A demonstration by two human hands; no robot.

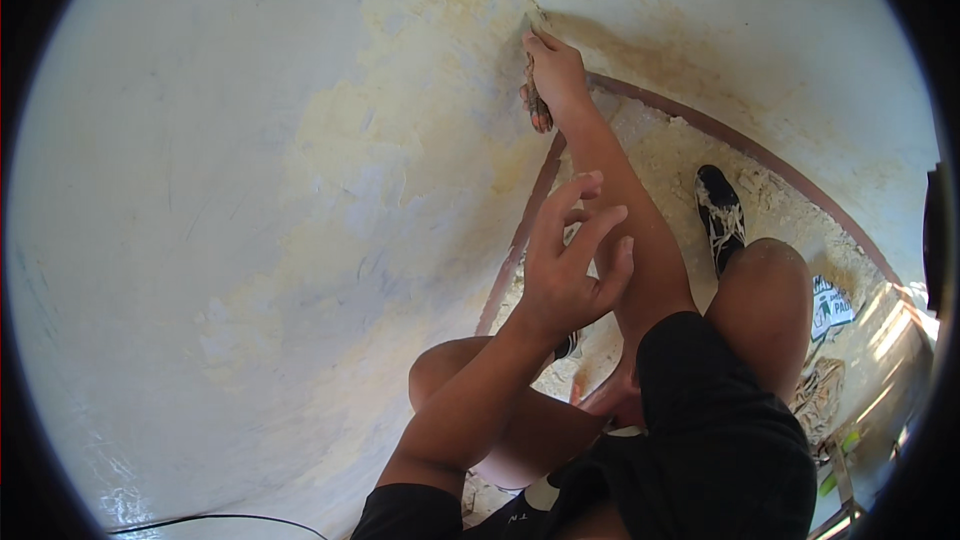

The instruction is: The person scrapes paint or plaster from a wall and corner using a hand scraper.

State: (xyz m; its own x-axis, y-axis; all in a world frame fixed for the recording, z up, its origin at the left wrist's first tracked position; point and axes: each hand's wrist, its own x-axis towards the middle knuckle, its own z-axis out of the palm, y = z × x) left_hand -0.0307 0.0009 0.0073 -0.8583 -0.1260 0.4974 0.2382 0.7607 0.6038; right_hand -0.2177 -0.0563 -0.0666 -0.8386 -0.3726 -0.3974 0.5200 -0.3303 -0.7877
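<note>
My right hand point(556, 70) reaches far forward, closed around the worn, dirt-caked handle of a scraper point(539, 112). The tool's tip meets the corner where the left wall point(300, 180) joins the far wall point(760, 30); its blade is mostly hidden by the fingers and shadow. Patches of yellowish, flaking coating mark the left wall around the tool. Nearer to me, my left hand point(575, 260) hovers in the air with fingers apart and loosely curled, holding nothing. It touches neither the wall nor the scraper.
Pale flakes and crumbs litter the floor point(655, 145) between brown skirting strips point(760, 140). My black shoe point(720, 212) stands among them, below my bent knee. At the right lie a printed white-and-green bag point(830, 308) and a crumpled cloth-like heap point(820, 390). A dark cable point(220, 517) runs at lower left.
</note>
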